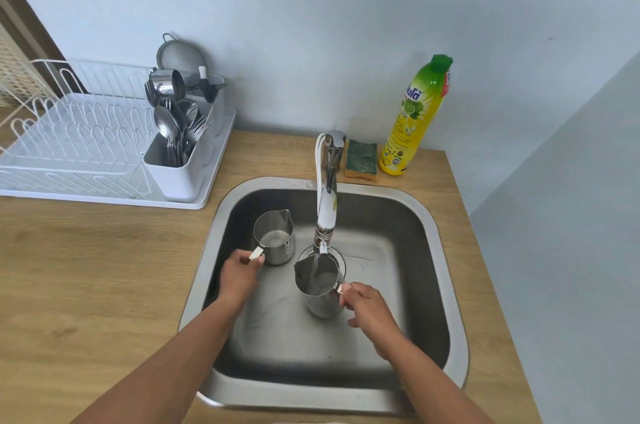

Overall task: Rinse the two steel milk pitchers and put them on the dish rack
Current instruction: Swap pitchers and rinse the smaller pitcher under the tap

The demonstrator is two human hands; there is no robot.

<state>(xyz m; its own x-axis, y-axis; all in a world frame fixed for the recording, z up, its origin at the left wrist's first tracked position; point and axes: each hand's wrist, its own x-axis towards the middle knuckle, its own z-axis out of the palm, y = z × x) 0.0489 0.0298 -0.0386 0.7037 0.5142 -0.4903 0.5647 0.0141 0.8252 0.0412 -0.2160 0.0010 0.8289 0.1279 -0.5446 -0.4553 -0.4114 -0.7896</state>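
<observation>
Two steel milk pitchers are over the steel sink (440,250). My left hand (239,276) grips the handle of the left pitcher (275,236), which is upright with its spout pointing away. My right hand (367,309) holds the handle of the right pitcher (320,285) under the faucet (325,212). Water streams from the faucet into this pitcher. The white dish rack (72,143) stands on the counter at the left.
A white cutlery holder (180,167) full of spoons and forks sits at the rack's right end, with a strainer behind it. A green sponge (361,159) and a yellow dish soap bottle (414,118) stand behind the sink. Wooden counter (86,267) surrounds the basin.
</observation>
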